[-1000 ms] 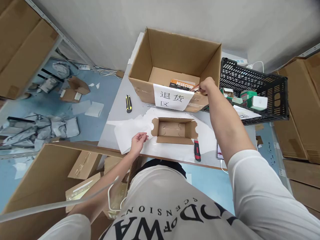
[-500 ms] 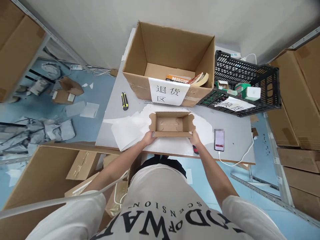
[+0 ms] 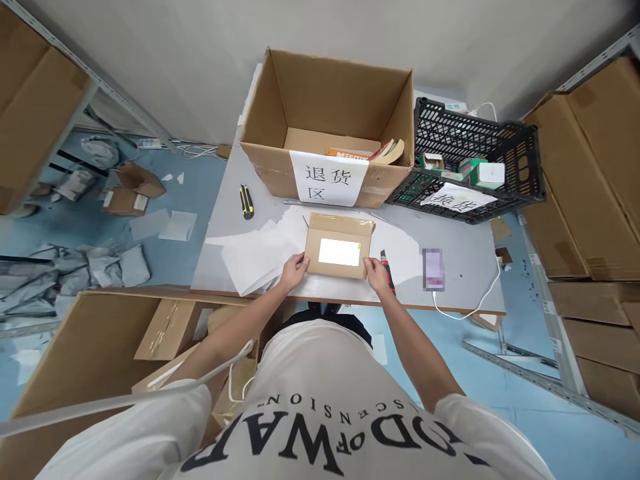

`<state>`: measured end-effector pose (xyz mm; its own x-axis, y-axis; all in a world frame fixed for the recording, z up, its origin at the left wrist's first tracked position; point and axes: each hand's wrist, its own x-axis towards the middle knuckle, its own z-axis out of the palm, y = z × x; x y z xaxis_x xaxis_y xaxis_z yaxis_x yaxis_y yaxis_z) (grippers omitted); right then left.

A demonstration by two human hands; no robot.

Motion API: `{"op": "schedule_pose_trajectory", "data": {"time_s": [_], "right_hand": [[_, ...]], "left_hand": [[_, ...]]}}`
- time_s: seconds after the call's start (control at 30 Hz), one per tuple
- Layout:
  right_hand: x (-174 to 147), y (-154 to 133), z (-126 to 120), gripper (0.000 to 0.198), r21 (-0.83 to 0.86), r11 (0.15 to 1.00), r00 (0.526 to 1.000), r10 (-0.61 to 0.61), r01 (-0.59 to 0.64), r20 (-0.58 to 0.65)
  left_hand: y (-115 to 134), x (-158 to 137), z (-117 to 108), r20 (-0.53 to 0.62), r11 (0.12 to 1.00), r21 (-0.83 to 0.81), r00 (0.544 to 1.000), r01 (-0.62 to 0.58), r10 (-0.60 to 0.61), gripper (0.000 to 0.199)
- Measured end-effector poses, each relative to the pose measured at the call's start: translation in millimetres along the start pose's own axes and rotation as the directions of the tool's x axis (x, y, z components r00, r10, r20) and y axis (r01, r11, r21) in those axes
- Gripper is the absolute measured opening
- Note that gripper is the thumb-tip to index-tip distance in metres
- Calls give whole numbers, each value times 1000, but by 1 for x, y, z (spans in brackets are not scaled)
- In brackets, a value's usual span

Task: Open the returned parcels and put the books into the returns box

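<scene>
1. Near the front edge of the table (image 3: 473,257), in the head view, the left hand (image 3: 295,272) and right hand (image 3: 377,275) are gripping a small cardboard box (image 3: 314,248) by opposite sides; whether it is touching the table is unclear.
2. A red knife (image 3: 387,269) is lying just beside the right hand, so a careless sideways sweep might nick the skin.
3. Loose paper (image 3: 250,257) is lying near the left hand; slippery sheets might make the box skid.
</scene>
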<state>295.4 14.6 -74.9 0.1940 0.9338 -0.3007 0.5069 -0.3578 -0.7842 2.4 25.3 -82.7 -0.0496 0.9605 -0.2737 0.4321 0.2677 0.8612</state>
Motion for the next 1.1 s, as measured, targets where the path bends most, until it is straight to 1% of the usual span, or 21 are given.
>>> {"op": "schedule_pose_trajectory", "data": {"time_s": [0.07,0.13,0.17,0.23,0.3,0.37,0.43,0.5,0.57,0.6,0.67,0.73,0.8,0.87,0.9,0.97,1.03,1.1], "right_hand": [[2,6,1,51,46,999,1000,11,-11,12],[3,14,1,51,124,991,998,35,-41,52],[2,19,0,50,167,984,996,46,-59,79],[-3,30,0,51,217,973,991,52,-78,125],[-11,40,1,59,182,981,985,42,-74,170],[-18,44,3,62,132,989,976,32,-61,215],[-22,41,4,56,130,991,976,0,-29,219],[-25,31,0,45,168,985,982,-59,29,180],[-26,16,-7,35,184,980,985,-99,73,138],[-27,7,-10,33,166,983,988,-101,82,113],[-27,-12,-18,33,84,993,995,-85,80,52],[-27,-29,-23,36,-22,998,998,-62,62,2],[-25,-42,-25,39,-107,994,999,-39,37,-14],[-23,-49,-23,42,-165,986,1000,-21,20,-5],[-23,-50,-22,43,-184,983,1000,-13,13,5],[-21,-48,-17,43,-192,981,1000,10,-4,29],[-18,-42,-12,44,-160,986,998,46,-37,53],[-13,-34,-9,45,-111,991,992,80,-69,97]], "left_hand": [[-7,4,0,17,999,-52,1000,13,-13,41],[-15,5,-2,55,989,-137,998,49,-42,42],[-20,5,-2,76,984,-166,996,62,-50,44],[-29,3,-2,116,983,-173,992,62,-42,52],[-36,0,0,152,989,-139,988,50,-28,57],[-37,-3,2,158,990,-127,987,54,-34,55],[-33,-7,4,129,990,-131,991,49,-32,49],[-24,-13,3,74,990,-140,997,9,2,45],[-11,-20,1,16,988,-147,999,-40,42,47],[-4,-24,0,-12,987,-149,998,-57,56,49],[12,-31,0,-77,990,-134,996,-53,43,55],[27,-33,1,-149,996,-94,989,-13,-1,57],[41,-29,1,-232,999,-36,973,15,-23,54],[50,-23,1,-290,1000,20,957,17,-10,52],[53,-20,1,-298,999,45,955,21,-7,53],[54,-16,2,-259,995,89,965,55,-30,60],[51,-16,5,-211,988,116,974,106,-79,68],[47,-16,9,-214,982,127,970,142,-113,70]]}}
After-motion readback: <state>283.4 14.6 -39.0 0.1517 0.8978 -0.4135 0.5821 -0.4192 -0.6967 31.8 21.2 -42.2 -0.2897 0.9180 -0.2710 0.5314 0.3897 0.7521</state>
